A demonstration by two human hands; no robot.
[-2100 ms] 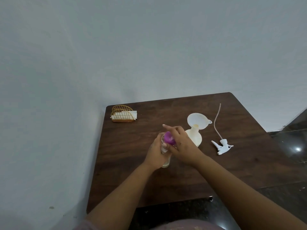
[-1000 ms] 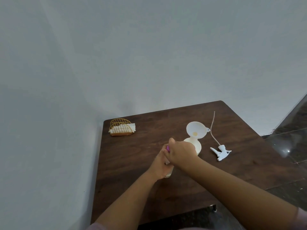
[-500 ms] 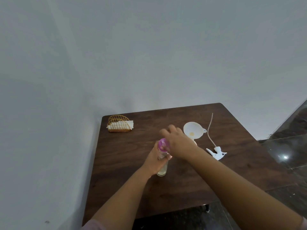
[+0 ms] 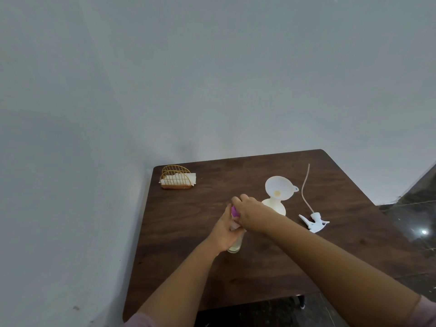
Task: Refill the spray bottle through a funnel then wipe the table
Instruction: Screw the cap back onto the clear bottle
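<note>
— Two hands are entered first. How are they listed?

— Item: left hand [image 4: 225,231], closed around a small clear bottle [image 4: 236,245] that is stood upright on the table [image 4: 188,232], near its middle. Item: right hand [image 4: 251,214], curled down over the top of that bottle, its fingers [image 4: 238,199] wrapped on a purple cap [image 4: 234,211]. Only a sliver of the cap is seen between the two hands.

— What is recorded just beyond them?

— Item: white spray bottle [image 4: 277,207], upright, partly hidden behind the right hand. Item: white funnel [image 4: 279,187], seated in the neck of that bottle, its bowl tilted toward the camera; a yellowish spot is noted at its centre.

— And to the right?

— Item: white spray head [image 4: 315,221], laid on its side on the table, apart from its bottle. A thin tube [image 4: 304,187] is attached and is run away toward the far edge.

— Anything at the far left corner?

— Item: gold wire holder [image 4: 175,178], filled with white napkins [image 4: 181,178], well apart from everything else. A grey wall [image 4: 212,79] is noted behind the table.
</note>
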